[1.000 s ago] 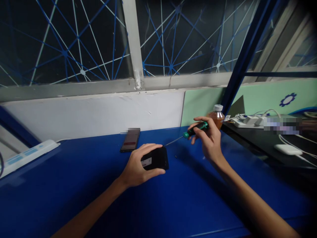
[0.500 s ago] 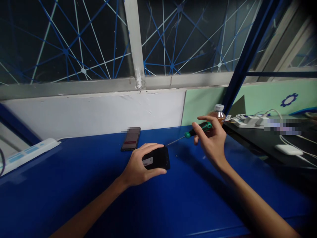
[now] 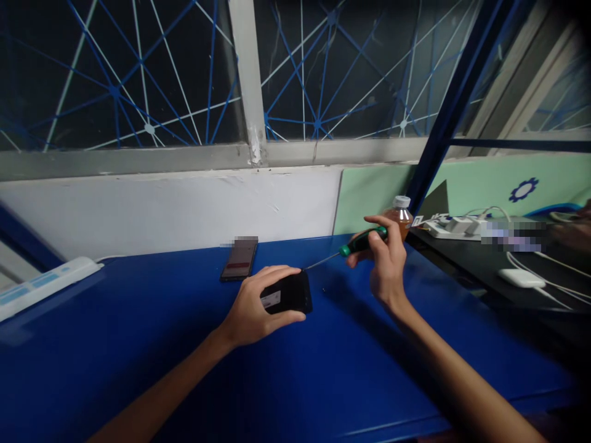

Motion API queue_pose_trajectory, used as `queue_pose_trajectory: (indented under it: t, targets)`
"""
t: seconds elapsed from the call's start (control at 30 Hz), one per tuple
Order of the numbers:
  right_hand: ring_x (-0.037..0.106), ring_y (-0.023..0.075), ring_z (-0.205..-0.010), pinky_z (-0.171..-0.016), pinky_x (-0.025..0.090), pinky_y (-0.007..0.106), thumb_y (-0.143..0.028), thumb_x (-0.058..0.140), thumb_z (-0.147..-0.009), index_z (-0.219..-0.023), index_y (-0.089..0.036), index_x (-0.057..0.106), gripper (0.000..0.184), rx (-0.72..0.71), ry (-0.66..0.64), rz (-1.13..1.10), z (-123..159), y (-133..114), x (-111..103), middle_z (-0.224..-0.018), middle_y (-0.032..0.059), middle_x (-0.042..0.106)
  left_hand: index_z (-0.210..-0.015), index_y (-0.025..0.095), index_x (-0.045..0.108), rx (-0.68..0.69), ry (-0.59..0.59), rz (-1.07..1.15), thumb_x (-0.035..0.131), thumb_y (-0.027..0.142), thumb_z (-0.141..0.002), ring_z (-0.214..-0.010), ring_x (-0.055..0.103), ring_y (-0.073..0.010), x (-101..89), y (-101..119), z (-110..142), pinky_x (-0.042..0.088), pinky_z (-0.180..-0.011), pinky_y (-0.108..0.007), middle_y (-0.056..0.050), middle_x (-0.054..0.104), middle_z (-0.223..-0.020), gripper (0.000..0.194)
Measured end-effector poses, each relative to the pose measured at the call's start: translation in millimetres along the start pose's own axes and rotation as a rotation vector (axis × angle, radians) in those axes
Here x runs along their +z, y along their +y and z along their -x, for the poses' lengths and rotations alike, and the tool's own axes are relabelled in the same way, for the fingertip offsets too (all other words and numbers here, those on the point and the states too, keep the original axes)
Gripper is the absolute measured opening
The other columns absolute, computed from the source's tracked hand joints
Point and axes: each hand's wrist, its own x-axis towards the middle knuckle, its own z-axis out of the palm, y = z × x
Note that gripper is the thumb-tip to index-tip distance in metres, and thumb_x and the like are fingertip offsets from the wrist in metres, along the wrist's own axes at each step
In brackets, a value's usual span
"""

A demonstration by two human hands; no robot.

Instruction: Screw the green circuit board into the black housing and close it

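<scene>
My left hand [image 3: 253,307] grips a flat black box-like device [image 3: 293,294] by its long sides, thumb on the near edge and fingers along the far one. A white label shows on its upper face. In my right hand [image 3: 388,258] is a screwdriver [image 3: 364,241] with a green and black handle, held at a slant. Its thin shaft points down to the left, and the tip is at the device's far right corner; whether it sits in a screw I cannot tell. A tiny object, perhaps a screw [image 3: 324,289], lies on the blue table right of the device.
A phone [image 3: 240,258] lies behind my left hand. A white power strip [image 3: 50,286] is at the left edge of the blue table [image 3: 295,381]. Behind my right hand stands a capped bottle [image 3: 403,215]. On the black table at right are a charger [image 3: 521,278], cables and another power strip [image 3: 455,229].
My right fingers have shifted around the screwdriver handle, opening and then closing on it again. The tip stays at the device's corner. At the far right edge, something blurred, perhaps a hand, has appeared.
</scene>
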Motion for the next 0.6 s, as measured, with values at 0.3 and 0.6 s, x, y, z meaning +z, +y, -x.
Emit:
queue_pose_trajectory:
  t: [0.3,0.6]
  targets:
    - [0.050,0.0101,-0.036,-0.037,0.040,0.023,-0.034,0.063,-0.082,-0.091,-0.021,0.057,0.016,-0.011,0.005,0.148,-2.9,0.9,-5.9,-0.050,-0.0072,0.049,-0.120,0.023,0.058,-0.005,-0.002,-0.013,0.075,0.038,-0.068,-0.112,0.055,-0.0286,-1.4,0.0,-0.1,0.043,-0.098,-0.049,-0.009,0.060,-0.120,0.057]
    - [0.053,0.0116,-0.037,-0.039,0.043,0.024,-0.032,0.063,-0.082,-0.096,-0.021,0.054,0.020,0.016,-0.056,0.016,-5.8,4.1,-6.0,-0.049,-0.0075,0.051,-0.121,0.022,0.057,-0.004,0.002,-0.031,0.076,0.038,-0.067,-0.112,0.054,-0.0278,1.4,-2.3,0.3,0.043,-0.098,-0.046,-0.008,0.061,-0.120,0.059]
